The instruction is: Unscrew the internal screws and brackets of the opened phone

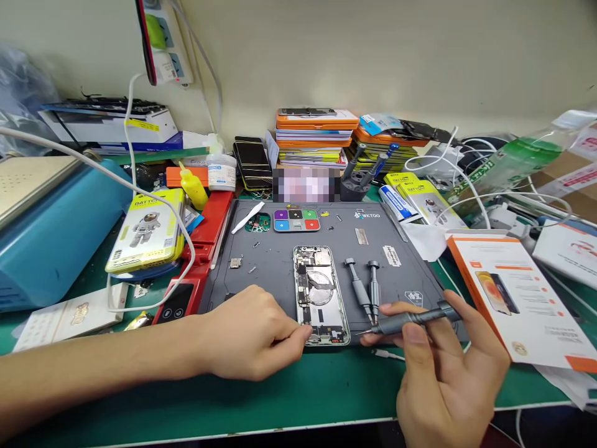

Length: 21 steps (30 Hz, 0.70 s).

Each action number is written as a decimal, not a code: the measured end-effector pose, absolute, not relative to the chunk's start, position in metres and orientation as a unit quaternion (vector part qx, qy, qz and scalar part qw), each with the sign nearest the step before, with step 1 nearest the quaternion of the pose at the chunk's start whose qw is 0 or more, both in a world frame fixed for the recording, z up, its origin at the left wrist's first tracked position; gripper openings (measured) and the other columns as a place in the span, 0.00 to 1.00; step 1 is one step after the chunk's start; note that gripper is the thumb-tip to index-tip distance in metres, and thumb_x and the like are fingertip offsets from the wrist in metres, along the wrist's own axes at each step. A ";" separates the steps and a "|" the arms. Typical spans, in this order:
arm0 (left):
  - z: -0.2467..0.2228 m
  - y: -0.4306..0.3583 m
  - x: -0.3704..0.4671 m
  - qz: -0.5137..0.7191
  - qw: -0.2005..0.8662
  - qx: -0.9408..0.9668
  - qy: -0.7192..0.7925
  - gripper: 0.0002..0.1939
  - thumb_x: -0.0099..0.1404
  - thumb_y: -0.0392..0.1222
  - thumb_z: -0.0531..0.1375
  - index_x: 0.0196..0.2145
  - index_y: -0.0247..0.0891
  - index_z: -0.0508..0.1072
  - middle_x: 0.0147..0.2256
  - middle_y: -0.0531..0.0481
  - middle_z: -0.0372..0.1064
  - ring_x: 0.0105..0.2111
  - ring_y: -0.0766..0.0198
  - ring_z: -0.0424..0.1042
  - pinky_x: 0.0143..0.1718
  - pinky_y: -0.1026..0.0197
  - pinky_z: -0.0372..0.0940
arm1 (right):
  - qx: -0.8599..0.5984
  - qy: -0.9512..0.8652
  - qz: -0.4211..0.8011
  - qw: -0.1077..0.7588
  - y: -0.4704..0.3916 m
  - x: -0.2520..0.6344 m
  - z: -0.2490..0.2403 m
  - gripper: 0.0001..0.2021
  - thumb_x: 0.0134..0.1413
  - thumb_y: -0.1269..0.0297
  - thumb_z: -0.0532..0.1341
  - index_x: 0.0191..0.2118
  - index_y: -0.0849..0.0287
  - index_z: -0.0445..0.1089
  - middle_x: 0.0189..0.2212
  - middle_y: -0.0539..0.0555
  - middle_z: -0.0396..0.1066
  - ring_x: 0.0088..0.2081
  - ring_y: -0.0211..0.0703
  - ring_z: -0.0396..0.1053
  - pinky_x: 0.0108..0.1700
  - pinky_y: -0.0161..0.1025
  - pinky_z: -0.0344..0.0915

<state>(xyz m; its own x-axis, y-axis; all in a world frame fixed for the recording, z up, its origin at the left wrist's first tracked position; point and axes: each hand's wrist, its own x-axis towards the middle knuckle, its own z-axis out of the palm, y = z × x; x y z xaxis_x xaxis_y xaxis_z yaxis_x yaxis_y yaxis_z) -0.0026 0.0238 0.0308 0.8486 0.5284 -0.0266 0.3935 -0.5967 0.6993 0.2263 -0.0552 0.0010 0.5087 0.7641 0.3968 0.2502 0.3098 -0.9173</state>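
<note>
The left hand and right hand were seen bare; the left forearm was exposed.

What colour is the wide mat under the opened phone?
Dark grey; it shows best in the head view.

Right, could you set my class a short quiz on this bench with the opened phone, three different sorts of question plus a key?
1. Multiple choice: what does the right hand hold?
A) a white spudger
B) a grey precision screwdriver
C) a yellow squeeze bottle

2. True or false: the fingertips of the left hand are up at the top end of the opened phone.

3. Fill in the blank: besides the held one, ___ screwdrivers lie on the dark grey mat, just right of the phone.

Key: 1 B; 2 false, they are at its lower end; 3 two.
</note>
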 end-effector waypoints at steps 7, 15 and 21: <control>0.031 0.024 -0.002 0.085 0.369 0.887 0.265 0.24 0.78 0.42 0.49 0.22 0.38 0.50 0.19 0.57 0.47 0.19 0.67 0.41 0.26 0.56 0.41 | -0.549 -0.461 0.191 0.670 -0.055 0.226 0.001 0.23 0.69 0.64 0.66 0.65 0.49 0.64 0.41 0.53 0.80 0.28 0.39 0.78 0.29 0.37 0.80; 0.031 0.026 -0.001 0.093 0.401 0.864 0.289 0.24 0.80 0.45 0.47 0.24 0.39 0.51 0.21 0.57 0.50 0.21 0.68 0.47 0.28 0.57 0.44 | -0.542 -0.472 0.165 0.676 -0.055 0.227 -0.002 0.25 0.69 0.66 0.66 0.67 0.48 0.63 0.43 0.54 0.79 0.32 0.40 0.79 0.31 0.36 0.80; 0.037 0.025 -0.001 0.110 0.416 0.830 0.354 0.17 0.80 0.47 0.50 0.31 0.41 0.59 0.22 0.59 0.55 0.21 0.67 0.53 0.27 0.60 0.46 | -0.546 -0.489 0.153 0.663 -0.056 0.227 -0.002 0.25 0.70 0.68 0.65 0.68 0.48 0.62 0.43 0.54 0.79 0.33 0.40 0.79 0.30 0.35 0.80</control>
